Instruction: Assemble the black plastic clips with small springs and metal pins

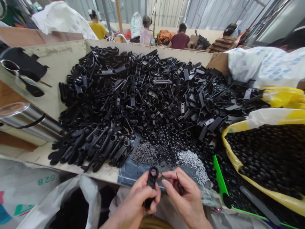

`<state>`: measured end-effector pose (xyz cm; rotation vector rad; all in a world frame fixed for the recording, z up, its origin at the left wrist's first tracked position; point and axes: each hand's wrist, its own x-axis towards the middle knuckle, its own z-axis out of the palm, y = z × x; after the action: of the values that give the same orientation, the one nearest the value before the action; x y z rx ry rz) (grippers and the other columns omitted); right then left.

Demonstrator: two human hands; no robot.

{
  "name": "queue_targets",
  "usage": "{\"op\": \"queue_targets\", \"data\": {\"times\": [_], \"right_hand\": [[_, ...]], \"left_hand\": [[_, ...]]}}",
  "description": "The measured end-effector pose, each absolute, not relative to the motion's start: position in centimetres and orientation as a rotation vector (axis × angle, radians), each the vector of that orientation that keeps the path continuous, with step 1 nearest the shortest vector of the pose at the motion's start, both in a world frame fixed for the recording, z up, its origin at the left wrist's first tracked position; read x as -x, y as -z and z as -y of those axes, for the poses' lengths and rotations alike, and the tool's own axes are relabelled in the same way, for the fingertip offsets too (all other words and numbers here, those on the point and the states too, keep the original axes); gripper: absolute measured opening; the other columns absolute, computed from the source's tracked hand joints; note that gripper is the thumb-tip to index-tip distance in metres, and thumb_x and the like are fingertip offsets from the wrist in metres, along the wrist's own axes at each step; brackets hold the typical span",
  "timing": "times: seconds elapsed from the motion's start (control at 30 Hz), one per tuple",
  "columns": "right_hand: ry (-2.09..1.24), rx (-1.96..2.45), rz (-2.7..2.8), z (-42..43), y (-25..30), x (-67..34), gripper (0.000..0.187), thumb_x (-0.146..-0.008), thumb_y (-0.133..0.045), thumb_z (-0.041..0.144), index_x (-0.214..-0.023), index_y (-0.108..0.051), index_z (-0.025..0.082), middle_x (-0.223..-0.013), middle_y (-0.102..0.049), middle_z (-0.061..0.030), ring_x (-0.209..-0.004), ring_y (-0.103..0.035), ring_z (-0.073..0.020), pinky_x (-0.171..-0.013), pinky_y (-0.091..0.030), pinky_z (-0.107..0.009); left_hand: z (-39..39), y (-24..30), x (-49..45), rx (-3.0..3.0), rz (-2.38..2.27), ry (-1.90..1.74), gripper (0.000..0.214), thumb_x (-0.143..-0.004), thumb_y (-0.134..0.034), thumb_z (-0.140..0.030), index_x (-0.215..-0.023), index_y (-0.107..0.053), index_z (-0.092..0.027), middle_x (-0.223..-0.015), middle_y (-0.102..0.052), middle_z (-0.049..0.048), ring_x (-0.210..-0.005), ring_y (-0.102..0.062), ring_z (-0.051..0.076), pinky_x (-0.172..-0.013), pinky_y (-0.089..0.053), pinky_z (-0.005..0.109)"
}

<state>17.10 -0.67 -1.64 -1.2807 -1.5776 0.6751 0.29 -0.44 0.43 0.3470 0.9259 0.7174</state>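
**Left hand** (137, 198) curled closed around an upright black plastic part (150, 187), fingers and thumb wrapped about its shaft, ring-shaped end uppermost. **Right hand** (183, 194) with thumb and forefinger pinched on a thin dark sliver (162, 175), its tip just beside the ring-shaped end, other fingers half curled. Both hands over the near edge of the desk (54, 70), close to a patch of blue denim (126, 174) spread there. On and about the denim, a heap of grey screws (144, 153), a heap of silver pins (193, 165) and scattered black beads (171, 136). Behind these, a broad mound of black moulded plastic parts (143, 95) reaching the far edge of the desk, with longer arm-shaped black parts (95, 148) massed at its near left. Past the right edge, a yellow-rimmed bag of black beads (269, 156), beside a green-edged tray (220, 178). Off the left edge, a steel cylinder (21, 117). At the far right corner, a white sack (267, 66). Well beyond the far edge, seated co-workers (180, 39) in a workshop.
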Motion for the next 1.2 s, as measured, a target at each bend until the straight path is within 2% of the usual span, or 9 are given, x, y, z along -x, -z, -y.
{"op": "queue_targets", "data": {"times": [0.2, 0.37, 0.53, 0.73, 0.8, 0.87, 1.0, 1.1, 1.2], "right_hand": [[-0.683, 1.174, 1.787, 0.2, 2.0, -16.4, 0.01, -0.093, -0.068, 0.021, -0.1, -0.075, 0.02, -0.071, -0.064, -0.001, -0.054, -0.053, -0.0138, -0.05, -0.043, -0.025], [-0.735, 1.203, 1.84, 0.1, 2.0, -16.3, 0.008, -0.097, -0.064, 0.022, -0.097, -0.072, 0.021, -0.072, -0.063, -0.0006, -0.058, -0.055, -0.0149, -0.054, -0.043, -0.026], [-0.867, 1.283, 1.826, 0.6, 1.8, -15.9, 0.026, -0.101, -0.058, 0.026, -0.077, -0.067, 0.023, -0.069, -0.061, -0.0001, -0.06, -0.056, -0.015, -0.057, -0.042, -0.027], [-0.835, 1.323, 1.674, 1.4, 2.4, -14.8, 0.024, -0.101, -0.059, 0.029, -0.082, -0.072, 0.023, -0.067, -0.06, -0.0001, -0.057, -0.057, -0.0152, -0.053, -0.042, -0.026], [-0.83, 1.318, 1.676, 1.6, 2.6, -14.6, 0.022, -0.101, -0.059, 0.028, -0.085, -0.074, 0.023, -0.068, -0.063, -0.0004, -0.057, -0.059, -0.0154, -0.055, -0.045, -0.026], [-0.805, 1.295, 1.731, 1.9, 2.9, -14.7, 0.017, -0.1, -0.059, 0.024, -0.099, -0.076, 0.023, -0.074, -0.069, -0.0018, -0.06, -0.065, -0.0167, -0.058, -0.049, -0.026], [-0.697, 1.254, 1.92, 2.3, 3.5, -15.5, 0.035, -0.099, -0.054, 0.016, -0.128, -0.071, 0.026, -0.088, -0.078, -0.0052, -0.069, -0.074, -0.0205, -0.067, -0.056, -0.029], [-0.726, 1.249, 2.019, 2.1, 3.4, -16.1, 0.036, -0.1, -0.05, 0.016, -0.128, -0.07, 0.025, -0.088, -0.079, -0.005, -0.07, -0.075, -0.0203, -0.064, -0.056, -0.028], [-0.727, 1.276, 2.114, 1.6, 2.6, -16.4, 0.035, -0.1, -0.05, 0.017, -0.126, -0.071, 0.025, -0.082, -0.077, -0.0043, -0.066, -0.073, -0.0196, -0.058, -0.053, -0.026]], "left_hand": [[1.6, 0.7, 0.5, -0.431, -1.042, -0.742, 0.055, -0.071, -0.078, -0.028, -0.124, -0.065, -0.02, -0.073, -0.064, -0.0027, -0.06, -0.047, 0.01, -0.06, -0.037, 0.023], [1.6, 1.2, 1.0, -0.622, -1.146, -0.774, 0.049, -0.079, -0.072, -0.026, -0.128, -0.067, -0.022, -0.09, -0.07, 0.0013, -0.075, -0.054, 0.014, -0.077, -0.045, 0.026], [1.6, 1.1, 1.3, -0.755, -1.309, -0.667, 0.053, -0.083, -0.07, -0.032, -0.135, -0.066, -0.023, -0.09, -0.071, 0.0046, -0.082, -0.061, 0.021, -0.078, -0.046, 0.029], [1.7, 0.9, 1.2, -0.971, -1.445, -0.495, 0.052, -0.092, -0.054, -0.029, -0.144, -0.058, -0.024, -0.099, -0.07, 0.0065, -0.091, -0.062, 0.023, -0.089, -0.044, 0.031], [1.5, 0.8, 1.3, -1.02, -1.427, -0.494, 0.046, -0.093, -0.052, -0.028, -0.138, -0.061, -0.023, -0.095, -0.069, 0.0051, -0.085, -0.06, 0.021, -0.084, -0.044, 0.03], [1.2, 0.8, 1.4, -1.084, -1.44, -0.51, 0.039, -0.094, -0.051, -0.03, -0.13, -0.064, -0.022, -0.088, -0.067, 0.0037, -0.08, -0.058, 0.021, -0.077, -0.044, 0.029], [0.6, 1.0, 2.0, -1.255, -1.399, -0.572, 0.027, -0.099, -0.047, -0.036, -0.109, -0.066, -0.02, -0.073, -0.06, -0.0003, -0.071, -0.054, 0.018, -0.068, -0.04, 0.027], [0.5, 1.5, 2.4, -1.275, -1.285, -0.617, 0.024, -0.1, -0.049, -0.038, -0.099, -0.066, -0.021, -0.067, -0.058, -0.0023, -0.063, -0.051, 0.016, -0.062, -0.037, 0.025], [0.7, 2.4, 2.7, -1.168, -1.244, -0.673, 0.028, -0.097, -0.054, -0.044, -0.105, -0.069, -0.021, -0.069, -0.061, -0.0013, -0.058, -0.048, 0.015, -0.056, -0.036, 0.025]]}}
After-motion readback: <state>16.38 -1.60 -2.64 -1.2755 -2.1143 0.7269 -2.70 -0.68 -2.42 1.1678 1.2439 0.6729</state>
